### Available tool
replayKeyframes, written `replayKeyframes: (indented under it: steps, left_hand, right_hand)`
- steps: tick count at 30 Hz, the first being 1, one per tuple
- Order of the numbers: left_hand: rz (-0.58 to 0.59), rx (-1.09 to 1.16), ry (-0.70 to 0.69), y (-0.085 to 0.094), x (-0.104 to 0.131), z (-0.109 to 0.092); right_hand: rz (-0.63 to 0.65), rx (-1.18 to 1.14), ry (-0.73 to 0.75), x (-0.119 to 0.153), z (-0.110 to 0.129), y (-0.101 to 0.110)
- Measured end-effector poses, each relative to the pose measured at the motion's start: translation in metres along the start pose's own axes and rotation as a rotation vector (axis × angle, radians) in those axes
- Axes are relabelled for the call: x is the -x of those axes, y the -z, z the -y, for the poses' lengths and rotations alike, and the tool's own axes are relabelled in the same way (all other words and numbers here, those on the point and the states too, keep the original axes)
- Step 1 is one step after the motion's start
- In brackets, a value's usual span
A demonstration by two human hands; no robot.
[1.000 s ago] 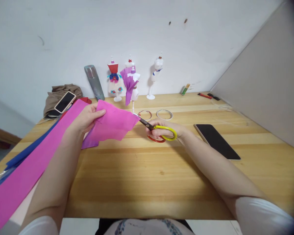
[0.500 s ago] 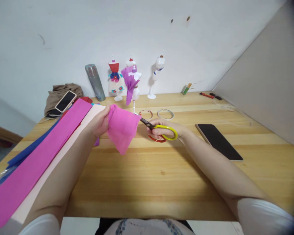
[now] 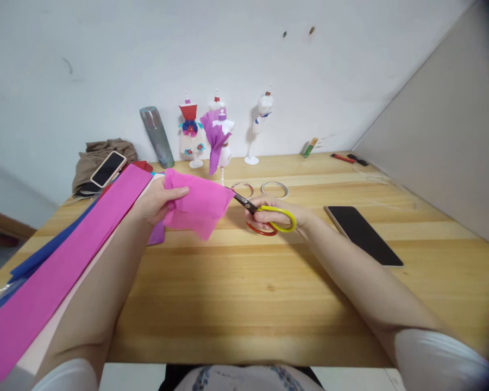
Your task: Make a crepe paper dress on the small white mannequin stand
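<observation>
A piece of bright pink crepe paper [image 3: 198, 203] hangs from my left hand [image 3: 161, 200], whose thumb presses on its left end. My right hand [image 3: 264, 210] grips scissors [image 3: 282, 218] with one yellow and one red handle. Their dark blades point left and meet the paper's upper right corner; whether they are parted cannot be made out. Behind the paper stands a small white dress form [image 3: 225, 155] with purple crepe paper [image 3: 217, 142] draped on it.
Folded magenta crepe paper [image 3: 65, 277] lies along the left edge. At the back stand a grey flask [image 3: 158, 138] and more dress forms [image 3: 190, 127]. Two tape rolls [image 3: 275, 189] lie mid-table. A dark tablet [image 3: 362, 234] is by my right forearm, a phone [image 3: 108, 169] at back left.
My left hand has shifted left along with the pink paper's end, so the paper is stretched wider and its lower point sits higher. The right hand and scissors have barely moved.
</observation>
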State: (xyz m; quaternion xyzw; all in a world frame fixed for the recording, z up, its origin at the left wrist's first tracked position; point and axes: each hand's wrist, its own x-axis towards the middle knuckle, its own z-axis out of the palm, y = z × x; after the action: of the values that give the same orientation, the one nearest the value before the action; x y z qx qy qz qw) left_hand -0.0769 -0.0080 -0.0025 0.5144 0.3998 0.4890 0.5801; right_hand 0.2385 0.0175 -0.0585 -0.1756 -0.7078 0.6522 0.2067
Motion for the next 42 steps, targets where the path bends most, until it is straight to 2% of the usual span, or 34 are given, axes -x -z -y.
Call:
replayKeyframes:
  steps: [7,14,17,22,25,31,37,42]
  left_hand:
    - [-0.095,-0.064,-0.073,-0.001,0.002,-0.002]
    - [-0.183,-0.108,-0.084,-0.001,0.003,-0.003]
    - [-0.166,-0.096,-0.094,-0.001,0.003,-0.003]
    - [-0.105,-0.085,-0.080,0.000,0.004,-0.006]
    - [-0.084,-0.063,-0.089,0.003,0.003,-0.007]
    - [-0.053,0.011,-0.102,0.008,0.000,-0.005]
    - [-0.010,0.031,-0.041,0.002,0.001,-0.004]
    - [-0.028,0.019,-0.038,-0.002,0.002,-0.003]
  right_hand:
    - [-0.013,-0.017,-0.041,0.001,0.000,-0.001]
    - [0.009,-0.020,-0.091,0.003,0.003,-0.004]
    - [0.057,-0.035,-0.076,0.003,0.003,-0.003]
    - [0.202,-0.049,0.100,-0.002,0.005,0.001]
    - [0.233,-0.048,0.127,-0.003,0.008,0.002]
    - [0.258,-0.063,0.153,-0.005,0.009,0.001]
    - [0.289,-0.052,0.174,-0.007,0.010,-0.002]
    - [0.270,-0.010,0.173,-0.007,0.015,-0.005]
